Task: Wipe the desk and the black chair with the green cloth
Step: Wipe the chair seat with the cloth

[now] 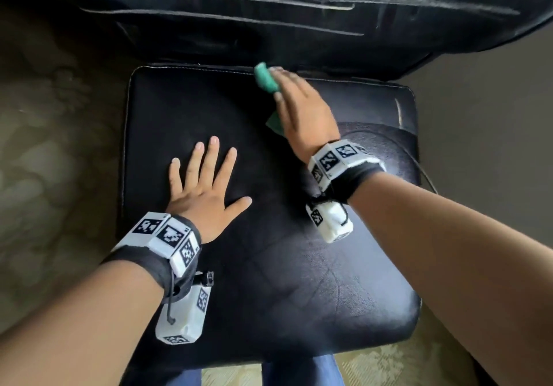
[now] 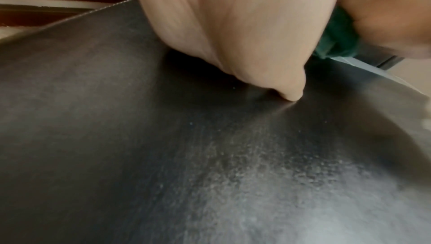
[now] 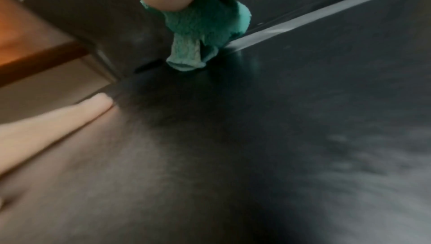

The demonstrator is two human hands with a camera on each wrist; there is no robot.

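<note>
The black chair's padded seat [image 1: 269,266] fills the head view, with its backrest [image 1: 269,11] at the top. My right hand [image 1: 299,107] grips the bunched green cloth [image 1: 265,78] and holds it against the seat's back edge, near the backrest. In the right wrist view the cloth [image 3: 203,32] hangs bunched from my fingers onto the seat [image 3: 256,156]. My left hand [image 1: 206,185] lies flat on the seat's left half, fingers spread and holding nothing. The left wrist view shows its palm [image 2: 233,27] on the seat, and beyond it the cloth [image 2: 338,36].
Patterned carpet [image 1: 45,146] surrounds the chair. My legs in blue trousers [image 1: 299,370] stand at the seat's front edge. A thin cable [image 1: 425,176] hangs off the seat's right side. A brown wooden piece [image 3: 35,60] shows beyond the chair's left side.
</note>
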